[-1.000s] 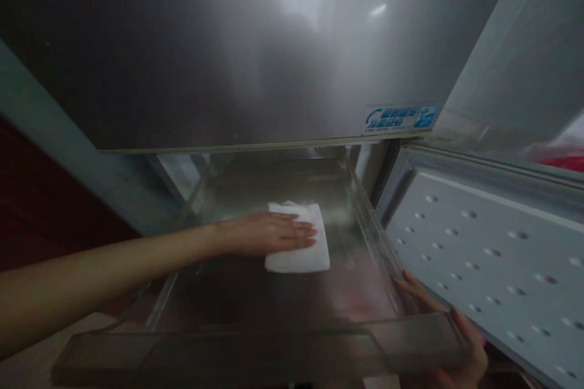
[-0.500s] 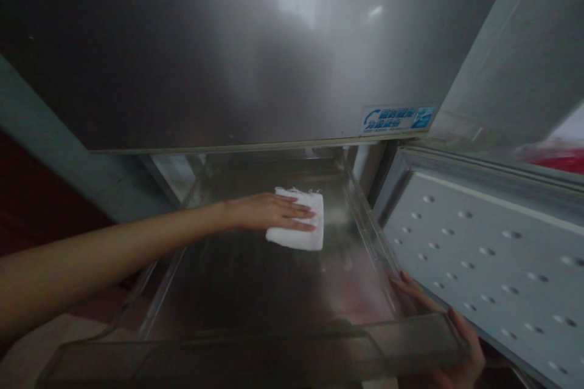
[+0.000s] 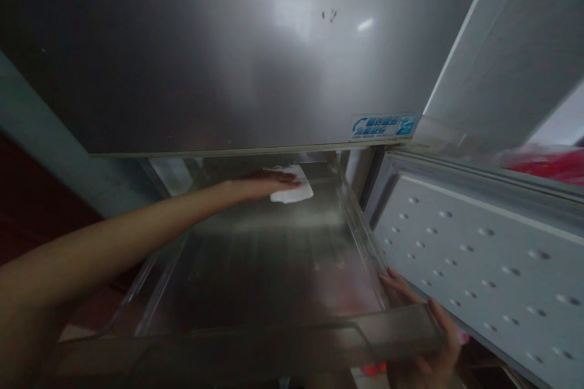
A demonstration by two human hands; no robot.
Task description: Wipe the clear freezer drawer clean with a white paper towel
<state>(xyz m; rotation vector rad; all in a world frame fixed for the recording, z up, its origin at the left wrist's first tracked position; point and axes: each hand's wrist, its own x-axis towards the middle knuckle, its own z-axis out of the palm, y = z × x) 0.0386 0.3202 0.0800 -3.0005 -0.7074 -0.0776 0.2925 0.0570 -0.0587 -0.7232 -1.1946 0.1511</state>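
A white cloth (image 3: 298,191) lies against the bottom of the clear plastic drawer (image 3: 264,267), near its back end. My left hand (image 3: 271,183) reaches in from the left and rests flat on this cloth, fingers stretched out and partly blurred. At the drawer's front right corner, my right hand (image 3: 440,334) is closed round the edge, thumb and fingers on either side of it. Part of that hand is hidden behind the drawer front.
A steel refrigerator door (image 3: 219,61) with a blue-lettered sticker (image 3: 383,126) hangs above the drawer. To the right, an opened lower door (image 3: 479,255) shows its dimpled inner panel. A red item in plastic (image 3: 547,164) lies beyond it.
My left hand and the cloth have slid farther back along the drawer bottom. My right hand keeps its hold on the corner. The whole view has shifted slightly.
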